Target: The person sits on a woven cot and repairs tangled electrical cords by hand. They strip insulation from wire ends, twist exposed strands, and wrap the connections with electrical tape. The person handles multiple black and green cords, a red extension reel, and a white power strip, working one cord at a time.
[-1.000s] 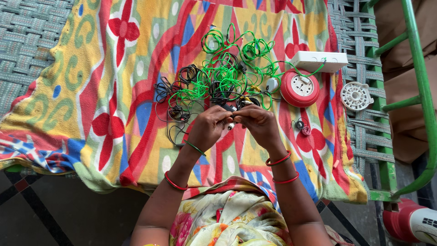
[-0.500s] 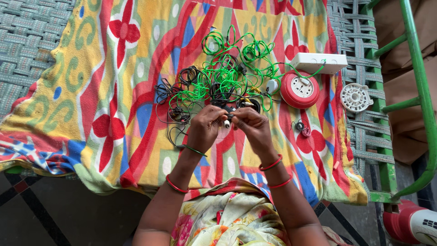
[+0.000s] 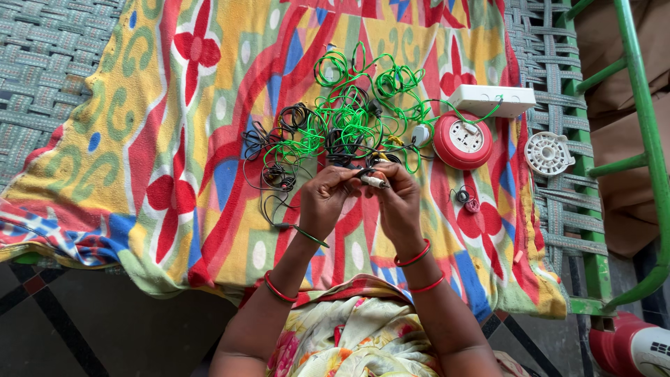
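Observation:
My left hand [image 3: 326, 199] and my right hand [image 3: 398, 199] meet over a patterned cloth [image 3: 174, 139], pinching a small white connector [image 3: 375, 181] on a black wire between their fingertips. Just beyond the hands lies a tangle of green wires [image 3: 349, 119] mixed with black wires [image 3: 279, 160]. Red bangles circle both wrists.
A round red socket unit [image 3: 462, 141] and a white rectangular box [image 3: 492, 100] lie right of the tangle. A white round disc [image 3: 548, 153] rests on the woven cot [image 3: 42, 63]. A green metal frame [image 3: 638, 105] runs along the right. A red-and-white object [image 3: 631, 345] sits at bottom right.
The hands stay together at the same spot; the fingers have shifted slightly on the small connector and wire. Nothing else has moved.

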